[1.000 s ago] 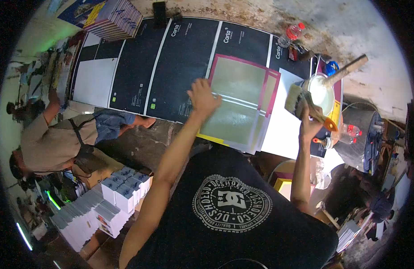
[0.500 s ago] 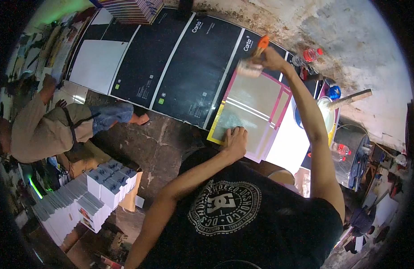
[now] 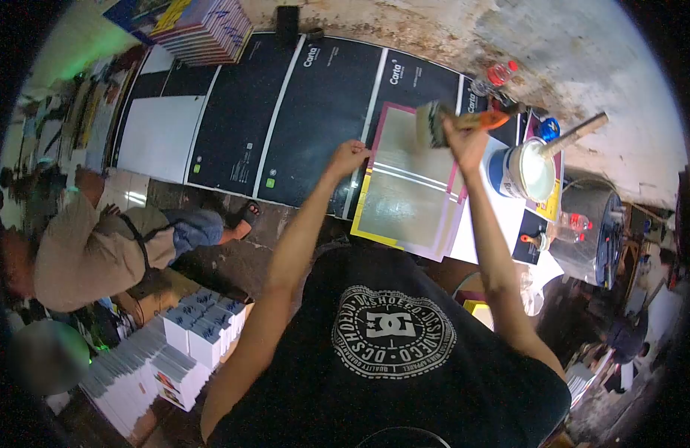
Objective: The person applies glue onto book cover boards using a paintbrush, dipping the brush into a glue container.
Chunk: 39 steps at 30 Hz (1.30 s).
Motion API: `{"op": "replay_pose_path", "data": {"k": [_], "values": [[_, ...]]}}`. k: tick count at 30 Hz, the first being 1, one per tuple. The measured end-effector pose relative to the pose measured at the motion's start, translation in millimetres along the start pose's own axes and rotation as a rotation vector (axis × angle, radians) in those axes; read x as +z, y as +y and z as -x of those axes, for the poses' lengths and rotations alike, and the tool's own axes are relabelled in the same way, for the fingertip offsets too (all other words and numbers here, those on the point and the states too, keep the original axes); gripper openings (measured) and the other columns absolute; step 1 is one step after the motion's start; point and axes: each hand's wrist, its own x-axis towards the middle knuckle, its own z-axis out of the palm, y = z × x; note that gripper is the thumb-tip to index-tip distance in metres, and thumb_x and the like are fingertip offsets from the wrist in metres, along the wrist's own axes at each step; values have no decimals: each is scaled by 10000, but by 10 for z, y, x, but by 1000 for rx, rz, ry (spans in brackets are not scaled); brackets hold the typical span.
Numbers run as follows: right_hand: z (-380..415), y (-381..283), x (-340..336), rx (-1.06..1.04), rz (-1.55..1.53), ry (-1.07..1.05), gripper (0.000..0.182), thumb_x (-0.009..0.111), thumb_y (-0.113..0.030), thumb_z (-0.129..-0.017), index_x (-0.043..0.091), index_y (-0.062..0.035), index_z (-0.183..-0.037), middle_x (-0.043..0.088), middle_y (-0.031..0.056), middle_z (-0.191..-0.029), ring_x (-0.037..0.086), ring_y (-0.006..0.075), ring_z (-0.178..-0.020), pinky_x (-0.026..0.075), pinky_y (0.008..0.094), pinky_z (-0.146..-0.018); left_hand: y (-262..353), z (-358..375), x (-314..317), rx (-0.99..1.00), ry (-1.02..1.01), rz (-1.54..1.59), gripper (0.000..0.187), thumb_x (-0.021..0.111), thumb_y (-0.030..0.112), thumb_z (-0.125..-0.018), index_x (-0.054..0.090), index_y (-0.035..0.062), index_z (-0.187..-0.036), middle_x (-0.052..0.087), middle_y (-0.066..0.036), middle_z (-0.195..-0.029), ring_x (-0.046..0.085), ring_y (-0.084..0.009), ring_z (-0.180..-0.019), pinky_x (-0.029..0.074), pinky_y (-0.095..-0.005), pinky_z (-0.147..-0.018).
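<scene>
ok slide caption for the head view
Right hand holding an orange-handled paintbrush over a pink-and-yellow-bordered sheet, left hand by its edge.

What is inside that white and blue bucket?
The bucket holds a pale, whitish substance, and a wooden stick slants out over its rim. Whatever lies below that surface, including the bucket's bottom, is covered and cannot be seen.

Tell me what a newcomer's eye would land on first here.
Probably the orange-handled brush in the right hand, over the magenta-and-yellow-bordered sheet; the left hand is at that sheet's left edge. Next, the bucket of pale liquid to the right, a stick jutting out. Below, a large white logo stands out on the black shirt.
</scene>
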Motion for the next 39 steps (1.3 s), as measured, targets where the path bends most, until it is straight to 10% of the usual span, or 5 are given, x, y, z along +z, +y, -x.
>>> {"op": "replay_pose_path", "data": {"k": [9, 15, 27, 32, 39], "values": [[1300, 408, 709, 240, -64, 114, 341, 784, -314, -776, 647, -2, -750, 657, 153, -688, 646, 288, -620, 504, 401, -610, 303, -14, 21, -106, -222, -33, 303, 741, 240, -717, 722, -10, -886, 709, -92, -829, 653, -173, -760, 505, -302, -691], [1775, 1593, -720, 455, 350, 312, 468, 740, -453, -806, 683, 4, -723, 696, 180, -730, 702, 309, -679, 528, 422, -612, 149, -93, 6, -118, -210, -35, 327, 735, 254, -746, 730, -9, -941, 717, -98, -930, 653, -190, -846, 496, -316, -767], [4318, 1844, -2383, 1039, -214, 1050, 455, 807, -300, -794, 694, 61, -1047, 711, 127, -1022, 685, 210, -829, 553, 339, -691, -883, -378, -2087, -140, -64, -23, 273, 710, 195, -772, 725, 6, -969, 694, -45, -912, 614, -144, -842, 475, -277, -768], [4133, 1708, -2541, 1193, -159, 962, 371, 789, -311, -810, 687, -4, -991, 688, 58, -929, 609, 128, -672, 447, 253, -529, -1168, -570, -2583, -253, 202, -251, 383, 746, 251, -720, 737, 20, -1024, 729, -117, -946, 685, -226, -912, 515, -325, -847], [2493, 1539, -2893, 666, -497, 778, 323, 687, -223, -908, 651, 41, -1090, 686, 82, -1021, 660, 174, -871, 551, 297, -749, -1184, -508, -2948, -117, 514, -454, 527, 694, 300, -711, 683, 11, -1151, 689, -227, -1107, 657, -325, -1061, 481, -371, -949]]}}
